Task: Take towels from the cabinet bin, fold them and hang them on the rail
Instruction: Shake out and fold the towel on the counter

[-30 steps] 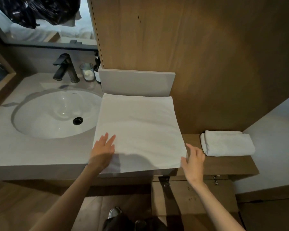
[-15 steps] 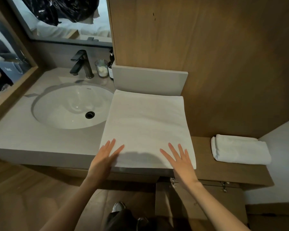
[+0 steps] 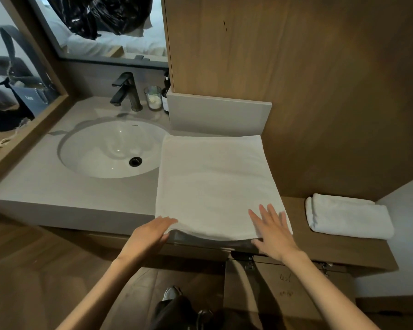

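A white towel (image 3: 215,184) lies spread flat on the grey vanity counter (image 3: 57,186), to the right of the sink. My left hand (image 3: 148,236) holds the towel's near left corner, and the near edge is raised a little off the counter with a dark gap under it. With straight, spread fingers, my right hand (image 3: 272,232) rests on the near right corner. A second white towel, folded (image 3: 348,216), sits on the wooden ledge (image 3: 343,253) at the right. No rail or bin is in view.
The oval sink (image 3: 110,148) with a black faucet (image 3: 126,91) is left of the towel. A glass (image 3: 153,97) and a dark bottle (image 3: 165,96) stand behind it. A wood panel wall (image 3: 296,79) rises behind; a mirror (image 3: 105,27) is at the back left.
My left hand slid from the towel's top to its near left corner and the near edge lifted. My right hand moved slightly right along the front. The view shifted left.
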A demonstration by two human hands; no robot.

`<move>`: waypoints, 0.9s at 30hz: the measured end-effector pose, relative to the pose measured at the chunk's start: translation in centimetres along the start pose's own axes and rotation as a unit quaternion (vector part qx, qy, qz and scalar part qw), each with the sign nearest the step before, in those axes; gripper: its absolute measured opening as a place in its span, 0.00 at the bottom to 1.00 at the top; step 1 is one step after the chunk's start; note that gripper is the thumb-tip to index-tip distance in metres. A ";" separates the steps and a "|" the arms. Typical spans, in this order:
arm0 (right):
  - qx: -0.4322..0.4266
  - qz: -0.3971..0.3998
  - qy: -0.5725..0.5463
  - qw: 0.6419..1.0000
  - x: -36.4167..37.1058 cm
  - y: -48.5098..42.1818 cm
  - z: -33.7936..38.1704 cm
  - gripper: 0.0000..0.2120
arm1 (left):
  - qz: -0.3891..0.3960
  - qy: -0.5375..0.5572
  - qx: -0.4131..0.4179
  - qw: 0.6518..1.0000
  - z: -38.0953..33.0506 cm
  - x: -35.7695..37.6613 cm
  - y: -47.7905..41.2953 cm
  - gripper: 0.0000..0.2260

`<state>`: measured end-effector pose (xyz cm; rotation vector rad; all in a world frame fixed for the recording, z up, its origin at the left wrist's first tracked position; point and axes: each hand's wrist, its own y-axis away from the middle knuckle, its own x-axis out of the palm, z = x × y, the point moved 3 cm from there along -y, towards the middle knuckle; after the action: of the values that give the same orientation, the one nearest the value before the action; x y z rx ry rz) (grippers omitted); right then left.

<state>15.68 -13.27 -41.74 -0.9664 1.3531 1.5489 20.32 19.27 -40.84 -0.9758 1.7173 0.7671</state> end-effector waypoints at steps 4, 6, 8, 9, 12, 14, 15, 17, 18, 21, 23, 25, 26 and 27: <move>-0.102 -0.033 -0.133 0.985 -2.5 1.9 5.5 0.30 | -0.002 0.064 -0.012 0.998 -4.3 -1.9 -0.6 0.18; -0.109 -0.092 -0.192 0.971 -3.8 3.2 7.7 0.25 | -0.007 0.062 0.001 0.998 -6.1 -2.4 -0.9 0.14; -0.087 -0.144 -0.242 0.956 -4.7 4.2 8.4 0.22 | -0.018 0.054 0.021 0.998 -7.8 -2.8 -1.3 0.22; -0.081 -0.162 -0.258 0.949 -4.9 4.6 8.4 0.20 | -0.024 0.056 0.035 0.997 -8.8 -3.2 -1.4 0.24; -0.086 -0.217 -0.292 0.927 -5.6 5.7 7.7 0.17 | -0.019 0.062 0.070 0.995 -11.3 -3.7 -2.0 0.13; -0.103 -0.256 -0.273 0.922 -6.1 6.3 7.0 0.18 | -0.020 0.066 0.089 0.994 -12.8 -3.8 -2.2 0.11; -0.112 -0.277 -0.252 0.921 -6.3 6.6 6.7 0.19 | -0.018 0.068 0.096 0.993 -13.4 -3.9 -2.3 0.10; -0.121 -0.306 -0.204 0.922 -6.9 7.2 6.2 0.20 | -0.022 0.082 0.103 0.991 -14.6 -3.9 -2.6 0.11; -0.126 -0.317 -0.179 0.923 -7.2 7.5 5.9 0.20 | -0.028 0.088 0.105 0.990 -15.0 -3.9 -2.7 0.11; -0.148 -0.347 -0.093 0.921 -7.9 8.4 5.2 0.18 | -0.038 0.116 0.098 0.988 -16.2 -4.0 -3.0 0.13; -0.156 -0.349 -0.077 0.921 -8.3 9.0 4.9 0.12 | -0.034 0.142 0.098 0.984 -17.0 -4.1 -3.1 0.13; -0.145 -0.352 -0.117 0.917 -9.0 9.9 4.4 0.10 | -0.035 0.174 0.111 0.978 -17.4 -4.3 -3.3 0.14; -0.133 -0.358 -0.140 0.914 -9.4 10.4 4.1 0.12 | -0.036 0.187 0.116 0.975 -17.2 -4.4 -3.5 0.14; -0.115 -0.366 -0.161 0.909 -9.8 10.8 3.7 0.13 | -0.040 0.192 0.122 0.973 -16.7 -4.5 -3.7 0.14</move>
<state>8.87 -11.31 -28.41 -1.1294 0.4785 1.2083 17.16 4.61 -31.43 -1.0619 2.0312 0.3142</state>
